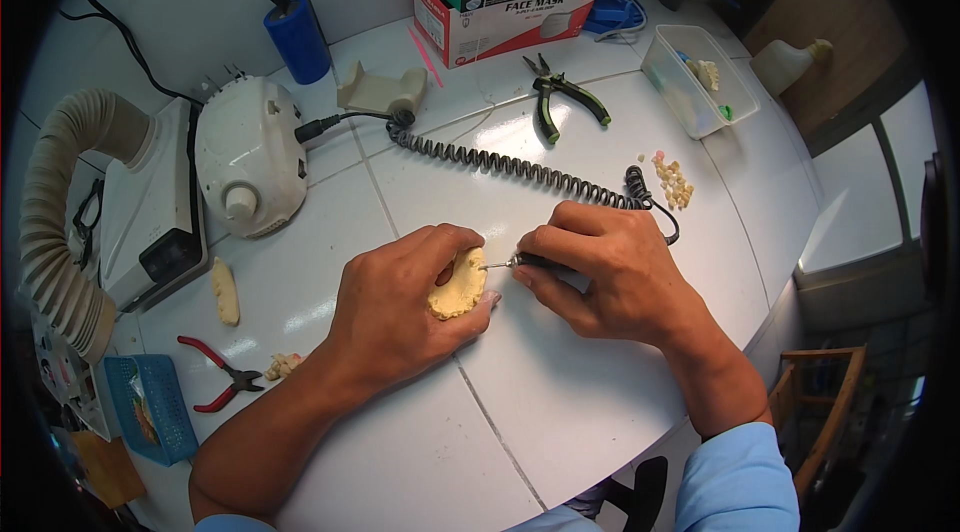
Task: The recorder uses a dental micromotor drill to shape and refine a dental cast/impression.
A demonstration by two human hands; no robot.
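Observation:
Over the middle of the white tiled table, my left hand (390, 297) is closed around a yellow plaster dental cast (459, 290), with thumb and fingers at its edges. My right hand (615, 272) grips a dark rotary handpiece (516, 260) like a pen. Its thin metal bur (497, 265) points left and meets the cast's right edge, though whether it cuts cannot be made out. A black coiled cord (520, 170) runs behind my hands toward the white micromotor control unit (250, 157) on the left. My fingers hide most of the handpiece body.
Green-handled pliers (550, 97) and stacked mask boxes (505, 22) lie at the back. Loose artificial teeth (673, 182) sit near a clear plastic tub (700, 82). Leftward are a ribbed hose (62, 202), red-handled cutters (225, 377), a cream-coloured stick (225, 292) and a blue basket (180, 410).

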